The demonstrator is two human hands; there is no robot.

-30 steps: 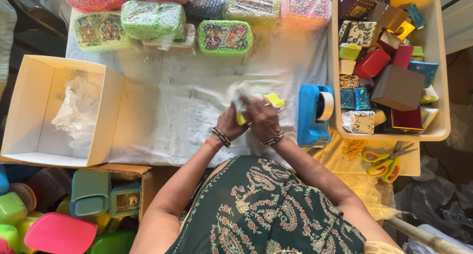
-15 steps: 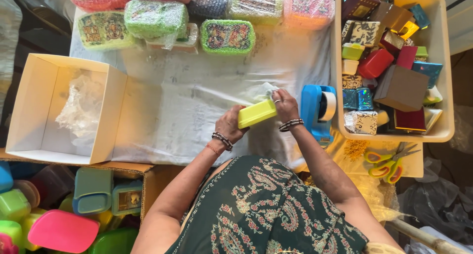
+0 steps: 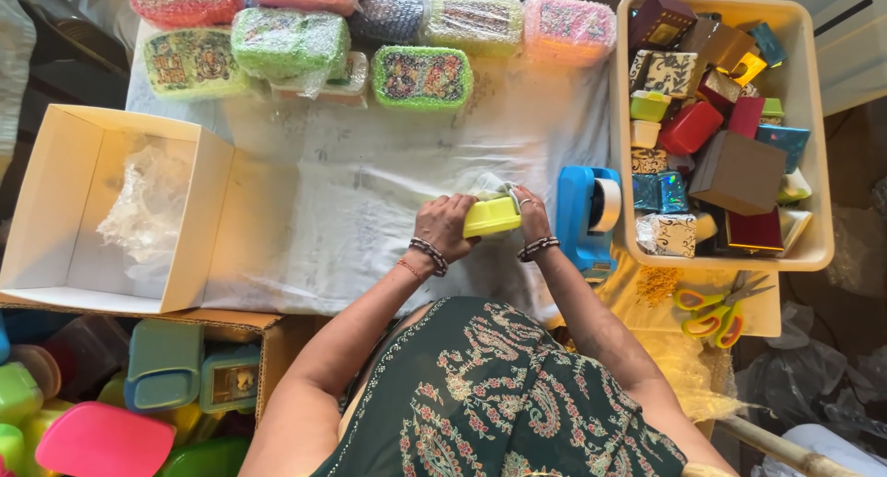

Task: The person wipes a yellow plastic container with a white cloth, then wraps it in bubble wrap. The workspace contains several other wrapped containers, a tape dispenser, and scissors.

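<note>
Your left hand point(image 3: 443, 226) and right hand point(image 3: 529, 214) clamp the yellow box point(image 3: 492, 216) between them, steadying it; tape dispenser point(image 3: 588, 214) just right.

Work surface is a tabletop point(image 3: 351, 190) covered with a wrinkled white cloth point(image 3: 305, 246), faint floral print on it. Light is warm and bright, coming in from the left, with a yellowish glow inside the open cardboard box point(image 3: 102, 209) sitting at the tabletop's left edge. Cream plastic tub point(image 3: 813, 135) hangs over the right edge. Past the far edge it goes dark, can't make out a wall. Floor at lower right is dim grey, with crumpled clear plastic sheeting point(image 3: 813, 375) lying on it. Another cardboard carton point(image 3: 268, 334) sits below the near left corner.
</note>
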